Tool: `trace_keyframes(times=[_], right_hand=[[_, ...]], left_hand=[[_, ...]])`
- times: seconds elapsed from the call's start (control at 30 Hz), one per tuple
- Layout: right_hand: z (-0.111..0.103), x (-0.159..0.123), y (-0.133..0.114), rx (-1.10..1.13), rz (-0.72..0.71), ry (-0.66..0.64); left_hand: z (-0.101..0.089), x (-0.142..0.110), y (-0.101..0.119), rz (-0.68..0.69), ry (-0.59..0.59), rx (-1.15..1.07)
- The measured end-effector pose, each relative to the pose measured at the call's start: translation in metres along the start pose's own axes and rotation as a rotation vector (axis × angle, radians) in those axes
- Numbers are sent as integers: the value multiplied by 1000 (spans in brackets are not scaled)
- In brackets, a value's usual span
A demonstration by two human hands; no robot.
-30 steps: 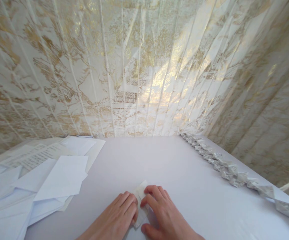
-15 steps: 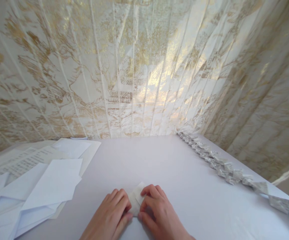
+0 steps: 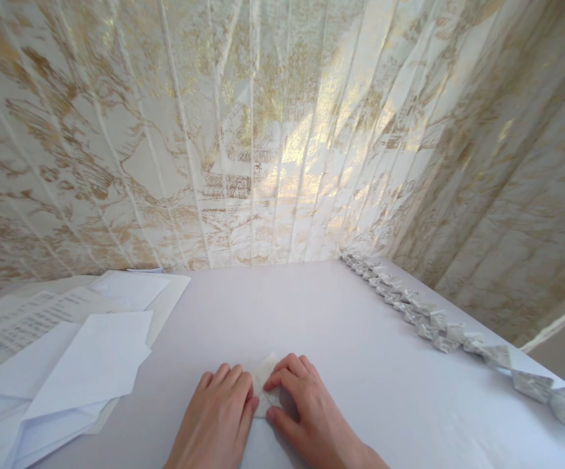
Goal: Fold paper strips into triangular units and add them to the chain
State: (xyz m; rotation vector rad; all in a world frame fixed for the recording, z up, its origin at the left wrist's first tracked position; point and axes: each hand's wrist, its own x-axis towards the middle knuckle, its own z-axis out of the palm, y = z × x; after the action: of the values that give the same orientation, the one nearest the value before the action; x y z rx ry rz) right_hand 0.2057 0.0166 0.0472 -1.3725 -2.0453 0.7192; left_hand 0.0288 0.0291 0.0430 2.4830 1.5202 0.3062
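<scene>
A small folded white paper piece (image 3: 264, 378) lies on the white table (image 3: 311, 312) near its front edge. My left hand (image 3: 221, 417) rests palm down on the left side of the piece, fingers together and bent over it. My right hand (image 3: 306, 410) covers the right side, its forefinger and thumb pinching the paper's edge. Only the top corner of the piece shows between the two hands.
A loose pile of white paper sheets (image 3: 62, 358), some printed, covers the table's left side. A long row of several folded paper pieces (image 3: 438, 322) runs along the right edge. A gold-patterned curtain (image 3: 272, 143) hangs behind the table.
Both hands have closed in on the folded piece, hiding more of it. The view has drifted right, so the paper pile and the hands sit further left.
</scene>
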Motion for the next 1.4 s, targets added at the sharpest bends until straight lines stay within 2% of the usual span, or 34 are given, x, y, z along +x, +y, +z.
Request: trace_keyframes(times=[0.57, 0.87, 1.03, 1.4], right_hand=[[-3, -2, 1, 1, -6, -4], [3, -4, -1, -30, 9, 8], [2, -3, -2, -31, 27, -4], [6, -3, 3, -11, 14, 48]], left_hand=[[4, 0, 0, 15, 59, -58], [4, 0, -1, 11, 100, -84], [7, -1, -1, 6, 171, -102], [9, -3, -5, 17, 166, -150]])
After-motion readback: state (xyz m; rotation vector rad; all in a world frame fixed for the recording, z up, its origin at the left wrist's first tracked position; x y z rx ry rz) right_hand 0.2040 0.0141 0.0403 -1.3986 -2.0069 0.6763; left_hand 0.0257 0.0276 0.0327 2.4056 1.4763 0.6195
